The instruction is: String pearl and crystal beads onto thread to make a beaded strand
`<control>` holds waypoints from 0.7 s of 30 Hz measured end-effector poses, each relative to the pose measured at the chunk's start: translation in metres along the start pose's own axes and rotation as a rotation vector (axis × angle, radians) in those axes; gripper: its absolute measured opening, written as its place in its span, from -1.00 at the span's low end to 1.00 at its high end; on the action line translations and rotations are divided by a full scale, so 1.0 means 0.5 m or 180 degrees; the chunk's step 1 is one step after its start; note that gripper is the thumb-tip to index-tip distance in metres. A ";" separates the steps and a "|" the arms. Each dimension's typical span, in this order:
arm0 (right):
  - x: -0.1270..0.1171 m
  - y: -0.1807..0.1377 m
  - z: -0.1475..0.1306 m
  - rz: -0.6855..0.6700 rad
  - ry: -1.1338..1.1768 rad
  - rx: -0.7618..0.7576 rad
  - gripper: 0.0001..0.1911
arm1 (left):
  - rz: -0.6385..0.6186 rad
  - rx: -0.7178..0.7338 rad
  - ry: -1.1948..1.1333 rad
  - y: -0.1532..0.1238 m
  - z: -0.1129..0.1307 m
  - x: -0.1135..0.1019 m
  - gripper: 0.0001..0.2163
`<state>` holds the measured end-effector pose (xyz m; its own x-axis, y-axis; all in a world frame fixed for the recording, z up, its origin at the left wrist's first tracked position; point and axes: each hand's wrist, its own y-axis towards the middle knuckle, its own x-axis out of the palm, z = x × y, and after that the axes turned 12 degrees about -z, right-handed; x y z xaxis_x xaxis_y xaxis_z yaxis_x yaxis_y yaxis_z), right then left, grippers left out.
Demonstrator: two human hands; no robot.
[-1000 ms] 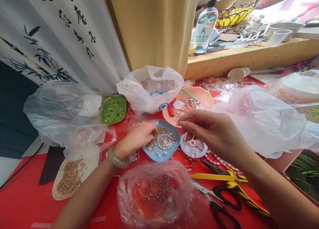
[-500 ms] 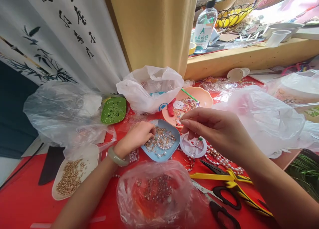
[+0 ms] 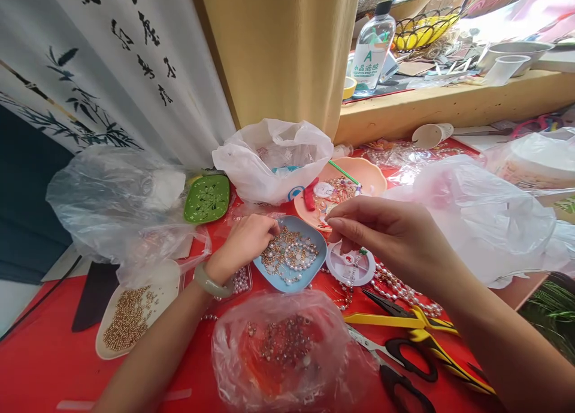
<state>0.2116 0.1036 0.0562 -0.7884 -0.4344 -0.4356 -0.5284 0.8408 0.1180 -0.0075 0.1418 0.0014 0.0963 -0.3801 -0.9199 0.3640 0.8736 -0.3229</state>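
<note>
My left hand (image 3: 253, 239), with a pale bangle (image 3: 212, 283) on its wrist, reaches over the left rim of a blue tray (image 3: 309, 276). Its fingers are curled together at gold beads (image 3: 279, 251); whatever they may hold is hidden. A pearl bead strand (image 3: 300, 256) lies coiled in that tray. Above a white spool (image 3: 335, 262), my right hand (image 3: 375, 224) is raised with thumb and forefinger pinched. Anything between those fingertips is too small to make out. A beaded chain (image 3: 353, 275) crosses the spool beneath it.
Black-handled scissors (image 3: 395, 359) and yellow-handled pliers (image 3: 422, 320) lie at front right. A plastic bag of beads (image 3: 287, 347) sits in front. Gold beads fill part of a cream tray (image 3: 108, 350) at left. Behind are a green dish (image 3: 206, 198), a peach plate (image 3: 375, 176) and a white bag (image 3: 233, 161).
The whole view has shifted slightly, moving the scene a little to the right. Both hands keep nearly the same pose and place over the trays.
</note>
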 end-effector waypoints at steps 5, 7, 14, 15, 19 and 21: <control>0.001 0.002 0.000 -0.0020 -0.0105 0.0033 -0.81 | -0.0308 0.0167 0.0163 -0.005 0.004 -0.006 -0.84; 0.002 0.002 0.000 -0.0037 -0.0161 0.0056 -0.81 | -0.0441 0.0230 0.0263 -0.006 0.007 -0.007 -0.85; 0.003 0.003 0.000 -0.0083 -0.0257 0.0051 -0.81 | -0.0397 0.0190 0.0265 -0.006 0.007 -0.003 -0.83; 0.003 0.003 0.000 -0.0084 -0.0261 0.0047 -0.82 | -0.0342 0.0206 0.0214 -0.005 0.007 -0.002 -0.83; 0.002 0.003 0.001 -0.0092 -0.0239 0.0059 -0.82 | -0.0140 0.0155 0.0160 0.000 0.014 0.008 -0.84; 0.002 0.003 0.001 -0.0093 -0.0245 0.0083 -0.82 | -0.0145 0.0107 0.0186 0.002 0.019 0.013 -0.85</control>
<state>0.2101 0.1043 0.0554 -0.7457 -0.4334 -0.5061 -0.5416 0.8367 0.0815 0.0024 0.1374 -0.0031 0.0250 -0.4000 -0.9162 0.3979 0.8447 -0.3579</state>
